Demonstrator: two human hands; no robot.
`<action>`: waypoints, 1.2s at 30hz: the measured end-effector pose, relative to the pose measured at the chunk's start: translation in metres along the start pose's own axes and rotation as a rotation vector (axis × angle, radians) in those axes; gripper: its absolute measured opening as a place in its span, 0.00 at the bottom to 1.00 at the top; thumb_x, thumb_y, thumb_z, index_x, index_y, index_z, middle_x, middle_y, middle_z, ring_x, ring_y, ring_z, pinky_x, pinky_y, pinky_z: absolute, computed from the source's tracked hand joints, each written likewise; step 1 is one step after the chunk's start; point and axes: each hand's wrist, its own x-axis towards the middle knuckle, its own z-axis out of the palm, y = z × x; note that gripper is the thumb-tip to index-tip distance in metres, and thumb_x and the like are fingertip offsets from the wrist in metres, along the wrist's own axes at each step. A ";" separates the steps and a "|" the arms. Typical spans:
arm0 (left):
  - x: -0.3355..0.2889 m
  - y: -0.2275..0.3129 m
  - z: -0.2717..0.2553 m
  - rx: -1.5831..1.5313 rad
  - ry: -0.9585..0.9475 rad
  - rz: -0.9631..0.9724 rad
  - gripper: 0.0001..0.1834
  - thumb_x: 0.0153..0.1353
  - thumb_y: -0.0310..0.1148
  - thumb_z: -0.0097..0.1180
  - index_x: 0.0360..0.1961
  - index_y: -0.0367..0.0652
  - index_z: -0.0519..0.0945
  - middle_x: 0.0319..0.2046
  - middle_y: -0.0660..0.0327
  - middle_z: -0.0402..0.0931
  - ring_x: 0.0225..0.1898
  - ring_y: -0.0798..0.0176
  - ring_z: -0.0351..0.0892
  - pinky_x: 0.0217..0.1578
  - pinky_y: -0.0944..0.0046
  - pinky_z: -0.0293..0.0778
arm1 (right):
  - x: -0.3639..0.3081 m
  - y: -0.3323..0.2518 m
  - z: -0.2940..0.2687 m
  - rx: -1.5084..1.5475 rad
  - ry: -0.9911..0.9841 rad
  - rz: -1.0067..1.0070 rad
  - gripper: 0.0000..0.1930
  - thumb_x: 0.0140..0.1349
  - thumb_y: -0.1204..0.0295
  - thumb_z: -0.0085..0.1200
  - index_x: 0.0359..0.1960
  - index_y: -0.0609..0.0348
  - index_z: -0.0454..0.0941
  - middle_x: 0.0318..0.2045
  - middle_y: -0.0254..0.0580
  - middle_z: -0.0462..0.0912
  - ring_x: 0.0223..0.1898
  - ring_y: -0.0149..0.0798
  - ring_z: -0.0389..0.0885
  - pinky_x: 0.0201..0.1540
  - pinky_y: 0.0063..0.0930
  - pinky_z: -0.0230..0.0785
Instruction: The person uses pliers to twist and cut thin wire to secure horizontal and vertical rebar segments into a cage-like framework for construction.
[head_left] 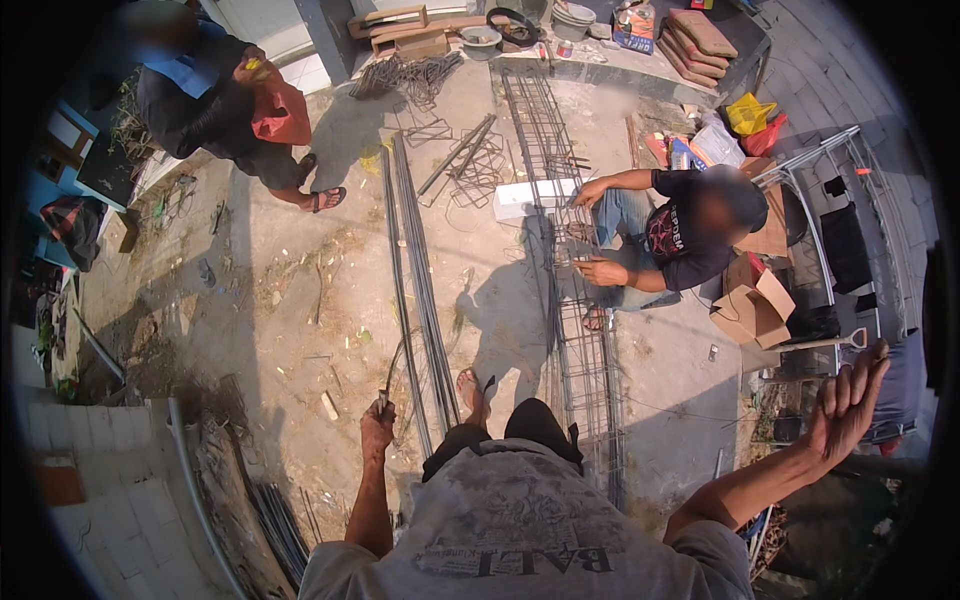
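My left hand [376,432] is low at my left side, its fingers closed round a short metal tool [382,400] whose exact kind is too small to tell. A bundle of long straight steel bars [422,290] lies on the ground just right of it. My right hand [846,412] is raised far out to the right with its fingers curled in. Whatever it may hold is hidden. Between my hands, a long rebar cage [590,400] runs from beside my legs to the far side. A crouching person [690,235] at its right has both hands at the cage.
A standing person [205,95] at far left carries a red bag [280,108]. Bent stirrups [480,170] and a white box [512,201] lie near the cage. At right are an opened cardboard box [752,305] and a metal frame [815,230]. Stacked sacks [697,42] stand behind.
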 end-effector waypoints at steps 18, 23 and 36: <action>0.219 0.210 0.050 0.052 -0.092 -0.019 0.15 0.65 0.38 0.58 0.44 0.38 0.80 0.28 0.62 0.79 0.26 0.67 0.81 0.23 0.67 0.72 | -0.020 0.348 -0.137 -0.830 0.262 1.006 0.13 0.70 0.65 0.51 0.43 0.61 0.83 0.18 0.28 0.71 0.20 0.21 0.65 0.24 0.22 0.58; 0.270 0.271 0.076 0.076 -0.142 0.036 0.11 0.67 0.34 0.58 0.44 0.37 0.81 0.27 0.63 0.79 0.27 0.68 0.80 0.26 0.68 0.74 | -0.059 0.390 -0.176 -0.933 0.346 1.213 0.16 0.69 0.62 0.50 0.44 0.62 0.83 0.18 0.35 0.75 0.20 0.26 0.70 0.24 0.26 0.63; 0.469 0.419 0.171 0.267 -0.599 0.149 0.14 0.68 0.38 0.54 0.46 0.38 0.79 0.29 0.63 0.79 0.30 0.67 0.82 0.27 0.67 0.73 | -0.071 0.451 -0.114 -0.858 0.871 1.299 0.16 0.68 0.59 0.52 0.43 0.58 0.85 0.15 0.27 0.68 0.16 0.24 0.65 0.18 0.26 0.58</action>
